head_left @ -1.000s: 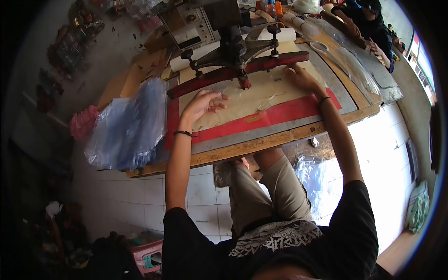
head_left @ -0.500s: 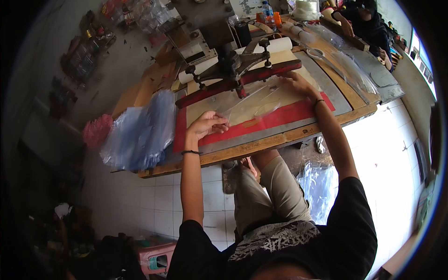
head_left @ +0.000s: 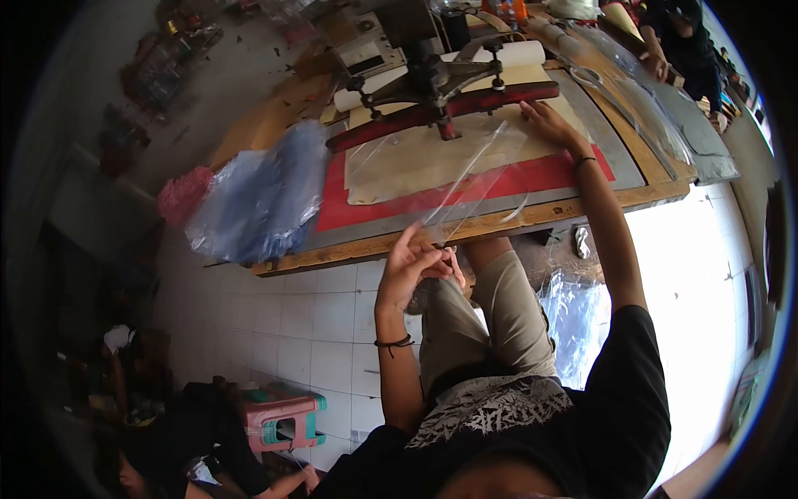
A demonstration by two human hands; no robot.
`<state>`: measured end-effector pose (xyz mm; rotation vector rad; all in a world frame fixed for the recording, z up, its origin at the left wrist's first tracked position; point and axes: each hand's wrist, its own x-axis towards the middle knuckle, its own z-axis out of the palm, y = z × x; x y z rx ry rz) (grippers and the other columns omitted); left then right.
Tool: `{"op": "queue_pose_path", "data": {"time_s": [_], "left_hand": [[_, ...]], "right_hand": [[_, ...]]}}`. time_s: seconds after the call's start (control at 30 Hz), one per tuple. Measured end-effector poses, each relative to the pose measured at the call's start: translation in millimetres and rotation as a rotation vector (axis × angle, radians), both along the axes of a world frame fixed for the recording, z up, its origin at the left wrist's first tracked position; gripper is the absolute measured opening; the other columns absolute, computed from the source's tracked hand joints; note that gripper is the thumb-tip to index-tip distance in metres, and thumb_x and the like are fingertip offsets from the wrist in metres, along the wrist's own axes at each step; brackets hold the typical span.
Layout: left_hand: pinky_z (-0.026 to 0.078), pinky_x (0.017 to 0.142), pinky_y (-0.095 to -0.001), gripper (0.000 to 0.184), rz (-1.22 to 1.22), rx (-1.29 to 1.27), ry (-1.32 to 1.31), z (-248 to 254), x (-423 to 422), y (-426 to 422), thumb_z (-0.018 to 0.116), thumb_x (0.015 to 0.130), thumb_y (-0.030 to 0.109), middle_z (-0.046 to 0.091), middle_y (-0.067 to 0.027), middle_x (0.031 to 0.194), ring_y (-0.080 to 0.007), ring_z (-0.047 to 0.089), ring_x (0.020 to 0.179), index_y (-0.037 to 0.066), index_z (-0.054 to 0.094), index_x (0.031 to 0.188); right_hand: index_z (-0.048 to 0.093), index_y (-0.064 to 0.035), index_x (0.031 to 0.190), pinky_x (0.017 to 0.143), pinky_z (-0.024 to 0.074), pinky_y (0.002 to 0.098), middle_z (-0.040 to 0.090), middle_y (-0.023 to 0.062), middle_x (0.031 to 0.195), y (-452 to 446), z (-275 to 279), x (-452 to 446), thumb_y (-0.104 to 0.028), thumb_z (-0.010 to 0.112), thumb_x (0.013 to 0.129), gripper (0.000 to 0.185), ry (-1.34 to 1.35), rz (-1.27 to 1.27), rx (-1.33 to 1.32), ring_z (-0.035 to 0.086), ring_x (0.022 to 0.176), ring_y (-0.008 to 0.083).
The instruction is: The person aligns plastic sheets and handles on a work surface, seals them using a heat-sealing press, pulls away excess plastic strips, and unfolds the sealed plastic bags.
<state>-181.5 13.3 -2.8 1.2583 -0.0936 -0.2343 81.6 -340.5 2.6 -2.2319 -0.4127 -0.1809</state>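
My left hand [head_left: 420, 266] is in front of the table's edge, its fingers pinching the near end of a clear plastic sheet [head_left: 474, 185]. This sheet slopes up from the hand across the red strip and over the tan sheet [head_left: 399, 170]. At the right end of the red-and-black press bar [head_left: 499, 97], my right hand [head_left: 549, 126] has its fingers stretched out, close to the tan sheet. Whether its fingertips touch anything is hard to see. Beneath the tan sheet lies a red sheet [head_left: 337, 208] on the grey table plate.
A pile of bluish plastic sheets [head_left: 266, 200] hangs at the table's left, beside a pink bundle [head_left: 181, 195]. Scissors [head_left: 587, 76] lie at the right. Another person [head_left: 677, 41] is at the far right, one more at lower left near a pink stool [head_left: 283, 422].
My left hand has come back toward my body, past the table edge, drawing the clear sheet with it. My right hand stays by the bar's right end. The view has shifted slightly.
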Motion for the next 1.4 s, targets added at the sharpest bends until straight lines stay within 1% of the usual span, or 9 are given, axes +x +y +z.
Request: {"op": "queue_pose_path", "data": {"time_s": [0.13, 0.17, 0.3, 0.4, 0.53, 0.57, 0.7, 1.0, 1.4], "left_hand": [[0.059, 0.063, -0.0324, 0.075, -0.015, 0.045, 0.015, 5, 3, -7, 0.061, 0.095, 0.016, 0.065, -0.0169, 0.089, -0.0271, 0.071, 0.074, -0.009, 0.012, 0.147], [0.058, 0.058, -0.0307, 0.063, 0.025, 0.023, 0.06, 7, 7, -8, 0.056, 0.098, 0.029, 0.065, -0.0142, 0.081, -0.0249, 0.07, 0.067, -0.007, 0.027, 0.14], [0.048, 0.04, -0.0276, 0.042, 0.026, 0.21, 0.057, 18, 31, -9, 0.052, 0.099, 0.04, 0.058, -0.0079, 0.061, -0.0214, 0.063, 0.049, 0.0, 0.052, 0.113], [0.045, 0.037, -0.0283, 0.031, 0.058, 0.212, 0.01, 8, 54, -4, 0.052, 0.099, 0.033, 0.055, -0.0052, 0.06, -0.0206, 0.061, 0.047, 0.002, 0.054, 0.105], [0.057, 0.053, -0.0357, 0.024, 0.296, -0.025, -0.034, 7, 70, -2, 0.048, 0.097, 0.023, 0.061, -0.012, 0.084, -0.028, 0.069, 0.067, 0.0, 0.053, 0.104], [0.06, 0.075, -0.0416, 0.026, 0.231, -0.074, -0.052, 2, 74, 7, 0.046, 0.097, 0.019, 0.063, -0.0209, 0.108, -0.0347, 0.069, 0.09, -0.003, 0.053, 0.108], [0.051, 0.1, -0.0448, 0.032, 0.158, -0.268, -0.125, -2, 72, 22, 0.044, 0.097, 0.013, 0.055, -0.0276, 0.13, -0.0382, 0.06, 0.115, -0.009, 0.051, 0.12], [0.048, 0.105, -0.0442, 0.043, 0.179, -0.328, -0.093, 10, 51, 18, 0.043, 0.093, 0.002, 0.05, -0.0274, 0.133, -0.0392, 0.054, 0.121, -0.002, 0.038, 0.136], [0.045, 0.11, -0.044, 0.052, 0.013, -1.032, 0.02, -8, 104, 22, 0.038, 0.092, -0.008, 0.032, -0.0355, 0.144, -0.0466, 0.038, 0.133, 0.004, 0.021, 0.14]], "right_hand": [[0.063, -0.0042, 0.122, 0.102, 0.0403, 0.0371, 0.059, 0.0166, 0.129, 6, -4, -7, -0.054, 0.043, 0.098, 0.059, -0.181, -0.006, -0.084, 0.051, 0.123, 0.0321], [0.061, -0.0103, 0.13, 0.109, 0.0348, 0.0376, 0.054, 0.0142, 0.139, 4, -4, -6, -0.058, 0.045, 0.096, 0.06, -0.052, -0.01, -0.073, 0.044, 0.132, 0.0309], [0.07, -0.0089, 0.117, 0.109, 0.0362, 0.04, 0.056, 0.012, 0.136, 9, 1, -20, -0.052, 0.054, 0.093, 0.051, -0.221, 0.064, -0.274, 0.046, 0.13, 0.0306], [0.07, -0.0092, 0.115, 0.109, 0.0366, 0.0412, 0.059, 0.0124, 0.132, 15, 6, -32, -0.048, 0.06, 0.091, 0.046, -0.285, 0.077, -0.321, 0.046, 0.129, 0.0309], [0.073, -0.0125, 0.11, 0.108, 0.0342, 0.0415, 0.063, 0.0111, 0.127, 19, 9, -31, -0.046, 0.062, 0.089, 0.041, -0.234, 0.204, -0.216, 0.049, 0.128, 0.0295], [0.073, -0.0109, 0.109, 0.105, 0.0373, 0.0402, 0.064, 0.0123, 0.125, 18, 9, -30, -0.045, 0.064, 0.089, 0.041, -0.227, 0.234, -0.193, 0.052, 0.124, 0.03], [0.073, -0.0043, 0.105, 0.096, 0.0459, 0.0363, 0.069, 0.016, 0.112, 23, 18, -35, -0.042, 0.069, 0.087, 0.042, -0.263, 0.316, -0.092, 0.063, 0.109, 0.0293], [0.073, -0.0018, 0.099, 0.078, 0.0484, 0.0307, 0.071, 0.0063, 0.085, 24, 17, -27, -0.036, 0.065, 0.091, 0.036, 0.001, 0.36, 0.076, 0.062, 0.08, 0.0134], [0.064, -0.0005, 0.118, 0.078, 0.0532, 0.0301, 0.066, 0.0085, 0.108, 25, 14, -22, -0.039, 0.053, 0.099, 0.044, 0.136, 0.41, 0.266, 0.062, 0.093, 0.0155]]}}
